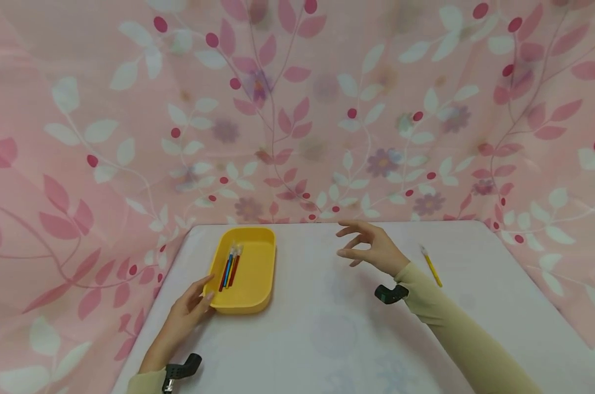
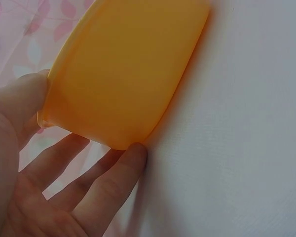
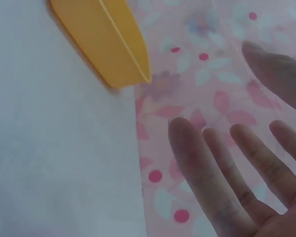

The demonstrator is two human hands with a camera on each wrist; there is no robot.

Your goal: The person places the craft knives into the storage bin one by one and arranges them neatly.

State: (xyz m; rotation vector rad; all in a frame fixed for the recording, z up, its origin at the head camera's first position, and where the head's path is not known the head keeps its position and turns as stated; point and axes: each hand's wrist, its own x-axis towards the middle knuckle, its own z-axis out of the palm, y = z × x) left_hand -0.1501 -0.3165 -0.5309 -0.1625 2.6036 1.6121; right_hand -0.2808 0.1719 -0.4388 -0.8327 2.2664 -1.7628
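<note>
My left hand (image 1: pixel 186 314) holds the near left corner of a yellow plastic tray (image 1: pixel 255 271). In the left wrist view the thumb lies at the tray's rim and the fingertips (image 2: pixel 136 153) touch its outer wall near the base. Inside the tray, toward its left side, several slim paintbrushes (image 1: pixel 229 271) with red, blue and yellow handles and pale tips lie side by side. My right hand (image 1: pixel 371 249) hovers above the table right of the tray, fingers spread and loosely bent, holding nothing. Beyond its wrist lies a single yellow paintbrush (image 1: pixel 432 270).
A white cloth covers the table (image 1: pixel 307 339). Behind it and along its sides hangs a pink curtain (image 1: pixel 297 137) printed with leaves and flowers. Dark camera mounts sit on both wrists.
</note>
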